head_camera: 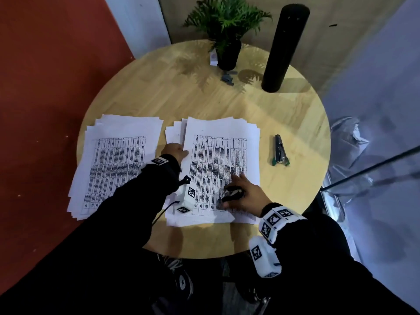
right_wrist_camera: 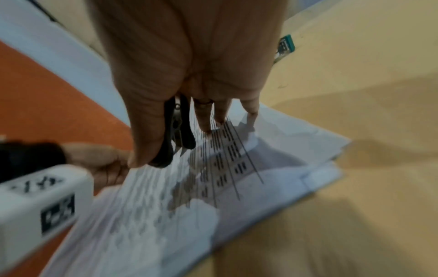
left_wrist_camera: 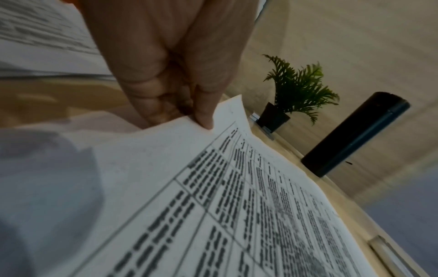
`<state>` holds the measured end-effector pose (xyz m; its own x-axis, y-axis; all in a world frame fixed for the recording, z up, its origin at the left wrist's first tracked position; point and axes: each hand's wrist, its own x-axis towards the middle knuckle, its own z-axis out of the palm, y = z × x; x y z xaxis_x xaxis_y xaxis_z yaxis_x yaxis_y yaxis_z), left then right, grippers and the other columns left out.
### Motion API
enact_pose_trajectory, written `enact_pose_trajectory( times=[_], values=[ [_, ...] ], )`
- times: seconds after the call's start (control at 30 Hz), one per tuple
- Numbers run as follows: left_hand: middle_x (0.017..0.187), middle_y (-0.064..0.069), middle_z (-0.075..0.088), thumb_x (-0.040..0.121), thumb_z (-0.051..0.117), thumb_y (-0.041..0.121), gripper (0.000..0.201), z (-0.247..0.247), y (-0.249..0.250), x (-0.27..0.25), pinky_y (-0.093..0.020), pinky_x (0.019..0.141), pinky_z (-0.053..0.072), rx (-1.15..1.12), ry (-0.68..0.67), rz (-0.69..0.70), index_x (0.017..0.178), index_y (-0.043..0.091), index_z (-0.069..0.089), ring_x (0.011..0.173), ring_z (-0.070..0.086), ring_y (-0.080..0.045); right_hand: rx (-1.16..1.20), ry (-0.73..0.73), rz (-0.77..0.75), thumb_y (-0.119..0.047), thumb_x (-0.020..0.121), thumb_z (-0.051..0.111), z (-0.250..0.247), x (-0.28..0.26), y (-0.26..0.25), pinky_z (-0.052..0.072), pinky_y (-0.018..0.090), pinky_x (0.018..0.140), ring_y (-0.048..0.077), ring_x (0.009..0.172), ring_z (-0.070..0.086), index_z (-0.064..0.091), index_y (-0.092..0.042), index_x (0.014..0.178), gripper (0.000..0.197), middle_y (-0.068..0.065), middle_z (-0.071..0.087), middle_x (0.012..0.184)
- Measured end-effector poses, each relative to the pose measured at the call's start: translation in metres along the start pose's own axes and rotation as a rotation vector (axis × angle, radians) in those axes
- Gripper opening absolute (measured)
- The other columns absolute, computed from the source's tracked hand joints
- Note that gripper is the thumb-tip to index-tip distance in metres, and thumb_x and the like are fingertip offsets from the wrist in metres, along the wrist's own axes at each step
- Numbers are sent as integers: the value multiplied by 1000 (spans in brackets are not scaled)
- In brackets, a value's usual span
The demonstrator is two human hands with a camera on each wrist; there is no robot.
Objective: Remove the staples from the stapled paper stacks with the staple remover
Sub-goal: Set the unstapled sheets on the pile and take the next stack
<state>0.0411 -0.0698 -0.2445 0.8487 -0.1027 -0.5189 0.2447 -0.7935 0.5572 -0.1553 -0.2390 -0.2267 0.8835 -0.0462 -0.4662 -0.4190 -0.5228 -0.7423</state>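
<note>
Two piles of printed sheets lie on the round wooden table [head_camera: 295, 105]: a left pile [head_camera: 116, 160] and a right pile [head_camera: 222, 164]. My left hand [head_camera: 173, 152] pinches the left edge of the right pile's top sheets [left_wrist_camera: 213, 168], thumb on top [left_wrist_camera: 205, 112]. My right hand [head_camera: 243, 194] rests on that pile's near part, fingertips stretched on the paper. It holds the black staple remover [head_camera: 231, 193] between thumb and palm; the tool [right_wrist_camera: 176, 131] points down at the page. No staple is visible.
A stapler with green ends [head_camera: 280, 151] lies right of the piles. At the far edge stand a potted plant [head_camera: 227, 35], a tall black cylinder [head_camera: 284, 46] and small grey pieces [head_camera: 227, 77]. Bare wood lies between these and the piles.
</note>
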Motion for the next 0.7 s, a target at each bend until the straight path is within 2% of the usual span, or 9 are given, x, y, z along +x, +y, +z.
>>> enact_pose_trajectory(
  times=[0.07,0.17,0.23,0.3,0.4,0.47,0.57,0.63,0.7],
  values=[
    [81,-17,54,88,62,15,13,-1,-1,-1,-28,70,40,-103,75,66,79,9,55,78,52,-21,222,131,39,-24,73,78,-12,-1,-5,34,19,93,17,120,47,58,-14,122,53,1,52,127],
    [80,-8,65,89,62,8,3,-9,7,-18,-22,75,46,-305,151,257,89,5,61,72,58,-7,505,261,92,-22,72,78,-37,5,-10,38,33,101,22,119,46,61,-14,114,46,2,51,128],
    [65,16,67,90,59,2,4,-20,15,-33,-7,66,43,-441,171,358,89,6,60,61,55,13,638,236,114,-23,72,77,-56,11,-19,44,28,82,21,109,53,62,-21,100,32,1,60,111],
    [59,24,63,91,56,0,13,-36,22,-47,-5,65,41,-523,177,436,84,12,58,59,53,15,737,186,119,-22,77,72,-75,15,-34,40,26,74,14,99,55,62,-25,96,22,-5,64,99],
    [67,17,64,92,53,-2,12,-64,33,-66,-7,69,41,-587,134,541,88,9,56,64,54,13,879,175,37,-23,76,70,-104,13,-64,38,20,65,5,81,59,60,-25,90,17,-11,66,80],
    [76,13,64,92,53,-1,16,-82,38,-76,-12,75,41,-620,107,604,86,14,55,72,55,6,906,178,-75,-32,58,77,-119,6,-85,37,16,54,-1,69,63,63,-26,84,31,-15,68,71],
    [84,-5,57,88,59,4,6,-108,42,-87,-23,76,38,-649,120,664,89,6,54,80,50,-11,918,177,-248,-46,26,90,-135,-7,-116,39,10,47,-3,66,65,70,-28,79,59,-15,70,72],
    [73,4,58,86,62,0,7,-122,44,-91,-18,71,39,-645,193,661,87,4,56,70,50,-4,911,174,-301,-51,14,91,-142,-13,-130,43,10,52,-2,73,66,65,-26,86,81,-14,71,76],
    [66,13,59,82,65,-4,11,-132,48,-97,-11,66,40,-616,289,645,83,5,60,60,50,5,889,176,-331,-50,13,92,-147,-18,-140,46,12,57,1,80,66,64,-25,90,86,-12,71,81]
  ],
)
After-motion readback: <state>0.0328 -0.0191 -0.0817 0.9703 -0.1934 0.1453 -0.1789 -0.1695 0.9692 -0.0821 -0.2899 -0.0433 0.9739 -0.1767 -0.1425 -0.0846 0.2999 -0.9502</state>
